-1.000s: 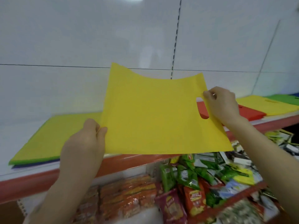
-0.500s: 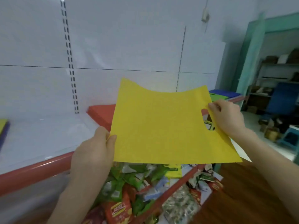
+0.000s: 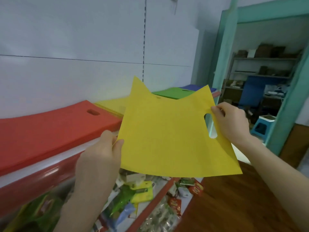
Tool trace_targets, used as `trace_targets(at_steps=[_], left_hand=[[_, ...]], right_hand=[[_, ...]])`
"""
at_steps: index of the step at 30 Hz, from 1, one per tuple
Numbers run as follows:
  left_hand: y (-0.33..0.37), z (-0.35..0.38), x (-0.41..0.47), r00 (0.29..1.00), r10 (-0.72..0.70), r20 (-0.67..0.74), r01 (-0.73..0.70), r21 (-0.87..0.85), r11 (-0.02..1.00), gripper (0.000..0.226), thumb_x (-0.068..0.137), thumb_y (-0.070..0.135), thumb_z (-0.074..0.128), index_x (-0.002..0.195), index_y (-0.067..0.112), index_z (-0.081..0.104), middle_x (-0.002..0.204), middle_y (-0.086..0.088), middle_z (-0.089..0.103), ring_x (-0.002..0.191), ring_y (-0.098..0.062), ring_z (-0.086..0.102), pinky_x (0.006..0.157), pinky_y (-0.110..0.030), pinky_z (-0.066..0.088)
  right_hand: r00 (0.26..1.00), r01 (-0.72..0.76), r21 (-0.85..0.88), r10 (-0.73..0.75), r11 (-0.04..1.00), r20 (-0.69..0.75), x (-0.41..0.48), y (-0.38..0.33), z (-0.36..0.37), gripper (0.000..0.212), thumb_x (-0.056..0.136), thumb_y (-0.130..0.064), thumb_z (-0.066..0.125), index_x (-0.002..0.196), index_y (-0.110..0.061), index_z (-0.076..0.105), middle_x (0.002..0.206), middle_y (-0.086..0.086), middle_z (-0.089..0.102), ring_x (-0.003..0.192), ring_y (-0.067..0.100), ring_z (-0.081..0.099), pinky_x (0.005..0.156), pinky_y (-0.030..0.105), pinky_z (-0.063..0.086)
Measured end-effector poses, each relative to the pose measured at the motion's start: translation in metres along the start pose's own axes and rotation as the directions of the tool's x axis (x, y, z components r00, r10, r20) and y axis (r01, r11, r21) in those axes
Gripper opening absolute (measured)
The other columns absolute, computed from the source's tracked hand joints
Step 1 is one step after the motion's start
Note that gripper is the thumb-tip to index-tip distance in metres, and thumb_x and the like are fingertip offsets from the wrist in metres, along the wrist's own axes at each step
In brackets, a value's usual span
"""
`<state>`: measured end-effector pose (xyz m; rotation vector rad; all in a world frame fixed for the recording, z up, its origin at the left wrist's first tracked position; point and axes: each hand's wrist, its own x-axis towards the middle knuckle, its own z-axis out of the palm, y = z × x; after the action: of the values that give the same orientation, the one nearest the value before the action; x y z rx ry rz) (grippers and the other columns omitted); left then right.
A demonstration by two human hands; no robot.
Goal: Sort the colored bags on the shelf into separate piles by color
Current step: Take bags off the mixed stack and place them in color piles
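Soft, even, slightly dim, bluish cast; no hard shadows on the wall; glare streak along the glossy shelf edge at 8 o'clock; snack packets at 6 o'clock blurred; back room at 2 o'clock darker; door frame at 3 o'clock leans from wide-angle distortion; yellow bag sharpest.

One wide-angle view, worn on the head, looks forward and slightly down from close behind the left hand and right hand; the yellow bag they pinch fills mid-frame. It faces the shelf beyond the left hand, a doorway beyond the right.
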<state>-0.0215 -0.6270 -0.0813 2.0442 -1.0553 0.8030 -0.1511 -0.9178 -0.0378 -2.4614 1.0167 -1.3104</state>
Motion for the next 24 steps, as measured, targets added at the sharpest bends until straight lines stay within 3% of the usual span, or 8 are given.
trace_targets(at_steps=[3,5,10,15,18,21,24], left_hand=[[-0.001,0.034,0.033,0.997,-0.073,-0.005,0.073,0.005,0.997,0.022,0.085,0.019,0.063,0.071,0.004,0.054,0.041,0.000,0.038,0.032,-0.024,0.040,0.033,-0.030,0.036],[0.000,0.053,0.055,0.988,-0.154,0.005,0.154,0.004,0.988,0.020,0.084,0.015,0.066,0.073,0.004,0.052,0.043,-0.003,0.041,0.038,-0.030,0.048,0.039,-0.034,0.040],[-0.001,0.086,0.095,0.965,-0.261,-0.029,0.263,0.094,0.960,0.022,0.092,0.031,0.049,0.081,0.012,0.046,0.059,-0.006,0.055,0.058,-0.030,0.053,0.054,-0.035,0.039],[-0.006,0.099,0.121,0.930,-0.359,-0.081,0.366,0.307,0.878,0.027,0.092,0.042,0.042,0.093,0.017,0.051,0.082,-0.007,0.066,0.080,-0.033,0.061,0.064,-0.035,0.040],[-0.009,0.107,0.134,0.892,-0.443,-0.090,0.431,0.463,0.774,0.026,0.091,0.038,0.050,0.092,0.013,0.056,0.078,-0.008,0.066,0.075,-0.032,0.062,0.060,-0.031,0.035],[-0.007,0.112,0.143,0.915,-0.388,-0.114,0.379,0.576,0.725,0.023,0.074,0.022,0.076,0.070,0.007,0.059,0.055,-0.013,0.058,0.048,-0.033,0.059,0.048,-0.027,0.030],[-0.009,0.123,0.148,0.822,-0.564,-0.078,0.454,0.688,0.567,0.023,0.096,0.038,0.043,0.098,0.019,0.055,0.096,-0.004,0.063,0.092,-0.027,0.061,0.062,-0.028,0.035]], right_hand=[[1.000,-0.001,0.017,0.001,1.000,0.003,0.041,0.012,0.025,0.028,0.097,-0.030,0.045,0.093,-0.009,0.063,0.081,0.004,0.058,0.082,0.029,0.056,0.068,0.032,0.039],[1.000,0.003,0.029,-0.003,1.000,0.005,0.070,0.018,0.040,0.027,0.097,-0.030,0.045,0.094,-0.010,0.063,0.083,0.006,0.060,0.083,0.029,0.057,0.069,0.034,0.041],[0.999,0.045,0.070,-0.044,0.997,-0.003,0.129,0.024,0.078,0.029,0.097,-0.031,0.044,0.096,-0.008,0.063,0.082,0.006,0.060,0.078,0.024,0.055,0.071,0.038,0.047],[0.993,0.101,0.140,-0.107,0.985,0.042,0.187,0.019,0.124,0.030,0.096,-0.034,0.046,0.101,-0.010,0.064,0.094,0.013,0.065,0.091,0.034,0.057,0.077,0.043,0.047],[0.983,0.137,0.194,-0.157,0.971,0.093,0.220,0.009,0.155,0.030,0.095,-0.034,0.046,0.104,-0.011,0.064,0.098,0.014,0.065,0.091,0.031,0.053,0.075,0.039,0.042],[0.966,0.182,0.238,-0.219,0.954,0.137,0.249,-0.003,0.187,0.031,0.095,-0.034,0.047,0.107,-0.010,0.064,0.104,0.015,0.064,0.100,0.033,0.053,0.075,0.036,0.039],[0.924,0.259,0.263,-0.318,0.929,0.212,0.270,-0.013,0.221,0.032,0.096,-0.034,0.047,0.106,-0.008,0.064,0.107,0.017,0.064,0.101,0.035,0.055,0.075,0.035,0.039]])
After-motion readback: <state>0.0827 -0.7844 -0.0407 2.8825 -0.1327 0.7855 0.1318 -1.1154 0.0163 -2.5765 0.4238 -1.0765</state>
